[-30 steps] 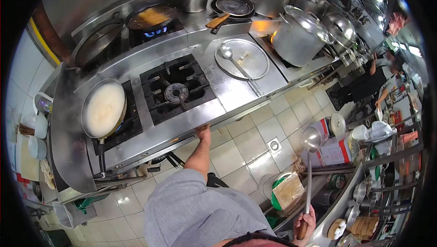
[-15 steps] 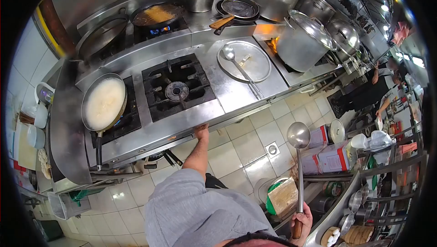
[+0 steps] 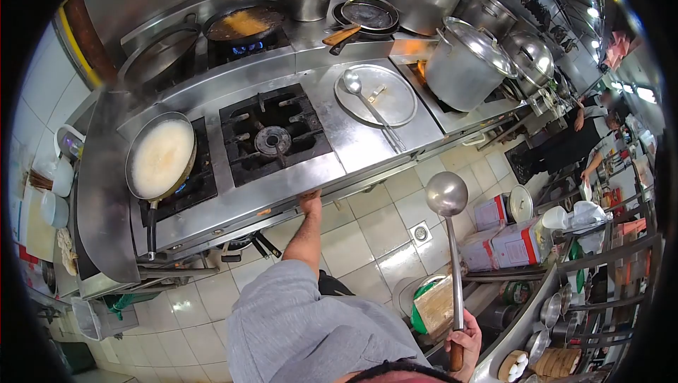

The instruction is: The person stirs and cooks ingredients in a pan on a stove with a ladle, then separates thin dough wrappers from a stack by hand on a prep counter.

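Note:
My right hand (image 3: 466, 344) is closed around the wooden handle of a long steel ladle (image 3: 447, 195), its bowl raised over the floor to the right of the stove. At the stove's front edge is my left hand (image 3: 309, 201), fingers curled in against the front panel; what they grip is hidden. Left of that hand, a frying pan (image 3: 162, 160) of pale, foamy liquid sits over a lit burner. Just behind the hand is a bare gas burner (image 3: 272, 140). A round metal lid (image 3: 395, 104) lies on the steel top with a second ladle (image 3: 374, 109) across it.
At the back, a wok (image 3: 244, 22) of bubbling oil with golden food stands over blue flame. A large lidded pot (image 3: 466, 65) sits over flame at right. Red-and-white tins (image 3: 512, 245) and a shelf rack stand at right. Another person (image 3: 565, 139) is farther off.
The ladle in my right hand has swung left, and its bowl sits slightly higher in view. My left hand stays at the stove's front edge.

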Action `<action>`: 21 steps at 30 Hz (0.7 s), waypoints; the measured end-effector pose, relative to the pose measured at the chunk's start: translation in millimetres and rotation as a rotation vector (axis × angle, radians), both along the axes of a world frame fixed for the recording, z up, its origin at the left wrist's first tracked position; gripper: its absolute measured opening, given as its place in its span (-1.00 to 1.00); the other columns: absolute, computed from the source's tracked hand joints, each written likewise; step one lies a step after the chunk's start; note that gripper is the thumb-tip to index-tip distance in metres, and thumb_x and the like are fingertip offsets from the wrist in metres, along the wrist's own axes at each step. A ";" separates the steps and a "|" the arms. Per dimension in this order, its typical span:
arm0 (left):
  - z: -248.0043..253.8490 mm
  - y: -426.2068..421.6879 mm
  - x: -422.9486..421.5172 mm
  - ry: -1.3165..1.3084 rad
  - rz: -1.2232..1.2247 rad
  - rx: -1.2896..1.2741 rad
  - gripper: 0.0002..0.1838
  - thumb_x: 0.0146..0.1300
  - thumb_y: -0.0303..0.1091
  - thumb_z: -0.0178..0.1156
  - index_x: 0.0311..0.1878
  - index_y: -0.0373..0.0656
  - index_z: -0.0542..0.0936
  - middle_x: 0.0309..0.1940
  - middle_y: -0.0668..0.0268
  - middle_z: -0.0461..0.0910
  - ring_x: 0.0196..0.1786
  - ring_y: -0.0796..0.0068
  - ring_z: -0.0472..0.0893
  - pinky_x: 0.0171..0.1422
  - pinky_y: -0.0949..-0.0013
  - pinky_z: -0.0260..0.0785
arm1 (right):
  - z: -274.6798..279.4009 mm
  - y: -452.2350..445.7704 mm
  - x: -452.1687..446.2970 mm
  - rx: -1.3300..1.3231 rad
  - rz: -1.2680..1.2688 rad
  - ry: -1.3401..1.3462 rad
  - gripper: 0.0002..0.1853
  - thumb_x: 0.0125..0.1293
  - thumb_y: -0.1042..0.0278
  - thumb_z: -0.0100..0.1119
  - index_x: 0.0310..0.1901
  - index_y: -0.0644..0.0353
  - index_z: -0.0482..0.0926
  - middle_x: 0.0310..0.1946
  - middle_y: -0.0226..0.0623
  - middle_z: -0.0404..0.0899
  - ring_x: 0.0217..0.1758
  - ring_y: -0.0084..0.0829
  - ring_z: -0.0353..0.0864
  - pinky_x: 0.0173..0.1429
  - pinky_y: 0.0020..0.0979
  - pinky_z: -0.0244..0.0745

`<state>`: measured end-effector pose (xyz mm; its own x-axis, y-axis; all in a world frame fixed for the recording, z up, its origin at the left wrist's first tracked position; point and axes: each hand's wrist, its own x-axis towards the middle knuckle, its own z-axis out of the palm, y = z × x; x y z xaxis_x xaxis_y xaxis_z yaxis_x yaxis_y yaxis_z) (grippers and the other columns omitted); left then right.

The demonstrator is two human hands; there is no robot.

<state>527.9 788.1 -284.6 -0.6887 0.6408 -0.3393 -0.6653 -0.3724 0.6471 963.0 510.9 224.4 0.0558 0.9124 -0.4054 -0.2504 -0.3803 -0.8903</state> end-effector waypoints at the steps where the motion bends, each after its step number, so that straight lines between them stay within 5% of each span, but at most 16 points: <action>1: 0.8 1.2 0.5 -0.041 0.032 -0.012 -0.72 0.31 -0.31 -0.14 -0.02 -0.06 0.51 0.01 0.28 0.50 0.11 0.18 0.39 0.28 -0.22 0.02 | 0.6 0.0 -2.2 0.004 0.013 0.022 -0.34 -0.16 0.61 0.20 0.13 0.42 0.33 -0.54 -0.21 0.54 -0.69 -0.47 0.49 -0.70 -0.52 0.39; 6: 15.9 -3.6 9.4 -0.023 0.076 -0.085 -0.75 0.29 -0.44 -0.12 -0.05 -0.12 0.49 0.05 0.21 0.48 0.15 0.15 0.38 0.21 -0.30 0.07 | 5.0 -1.3 -13.8 -0.012 0.042 -0.008 -0.31 -0.17 0.64 0.22 0.14 0.41 0.34 -0.49 -0.17 0.56 -0.69 -0.45 0.49 -0.68 -0.51 0.39; 9: 77.4 -32.8 21.0 0.092 -0.041 -0.254 -0.70 0.22 -0.32 0.09 0.01 -0.18 0.47 0.04 0.14 0.50 0.13 0.17 0.44 0.20 -0.14 0.22 | 15.5 8.2 -29.1 -0.015 0.171 -0.022 -0.27 -0.19 0.64 0.25 0.17 0.36 0.33 -0.52 -0.19 0.54 -0.68 -0.43 0.49 -0.63 -0.48 0.39; 11: 120.4 -68.5 28.8 0.584 -0.296 -0.743 -0.38 0.01 -0.04 0.32 0.06 -0.27 0.46 0.00 0.06 0.53 0.08 0.17 0.51 0.19 0.13 0.33 | 17.3 16.6 -39.3 0.016 0.229 0.043 -0.24 -0.18 0.69 0.25 0.20 0.36 0.30 -0.50 -0.17 0.54 -0.62 -0.42 0.50 -0.59 -0.48 0.40; 14: 119.5 -133.6 31.9 0.855 -0.579 -0.950 -0.14 -0.20 0.16 0.40 0.08 -0.32 0.45 -0.02 0.01 0.55 0.04 0.12 0.54 0.18 0.28 0.35 | 14.2 32.7 -64.1 0.071 0.379 0.147 -0.11 -0.15 0.74 0.26 0.32 0.28 0.12 -0.52 -0.21 0.49 -0.59 -0.43 0.49 -0.58 -0.49 0.40; 15: 113.2 -161.5 30.0 0.821 -0.548 -0.981 -0.14 -0.20 0.16 0.40 0.08 -0.32 0.45 -0.02 0.01 0.55 0.04 0.12 0.54 0.18 0.28 0.35 | 16.6 36.6 -77.8 0.020 0.432 0.173 -0.08 -0.13 0.73 0.25 0.34 0.26 0.07 -0.56 -0.26 0.44 -0.63 -0.46 0.46 -0.62 -0.51 0.37; 17: 102.9 -224.9 22.4 1.013 -1.085 -0.799 -0.17 -0.16 0.21 0.33 0.05 -0.31 0.49 0.03 -0.04 0.51 0.09 0.05 0.51 0.16 0.20 0.37 | 16.0 50.7 -108.5 -0.045 0.584 0.214 -0.05 -0.10 0.74 0.23 0.37 0.24 -0.02 -0.62 -0.33 0.35 -0.70 -0.50 0.39 -0.69 -0.52 0.30; 19: 104.2 -287.1 15.5 1.272 -1.300 -0.943 -0.17 -0.16 0.26 0.29 0.02 -0.31 0.52 0.03 -0.06 0.51 0.08 0.04 0.51 0.14 0.20 0.37 | 7.0 67.2 -142.2 -0.043 0.768 0.251 -0.05 -0.07 0.75 0.18 0.39 0.24 -0.07 -0.63 -0.36 0.31 -0.76 -0.55 0.34 -0.71 -0.53 0.27; 21: 106.0 -343.1 -8.1 1.189 -1.458 -0.927 -0.23 -0.12 0.26 0.25 -0.06 -0.31 0.56 -0.03 -0.06 0.54 0.04 0.05 0.54 0.12 0.19 0.39 | 6.5 73.5 -182.2 -0.055 0.884 0.124 -0.09 -0.05 0.73 0.16 0.39 0.24 -0.03 -0.63 -0.40 0.31 -0.75 -0.56 0.33 -0.71 -0.54 0.26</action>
<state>519.7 445.1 -178.6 -0.0352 0.7321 -0.6803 0.6714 0.5216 0.5265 780.8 584.3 230.9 -0.7060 0.5799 -0.4065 0.0615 -0.5217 -0.8509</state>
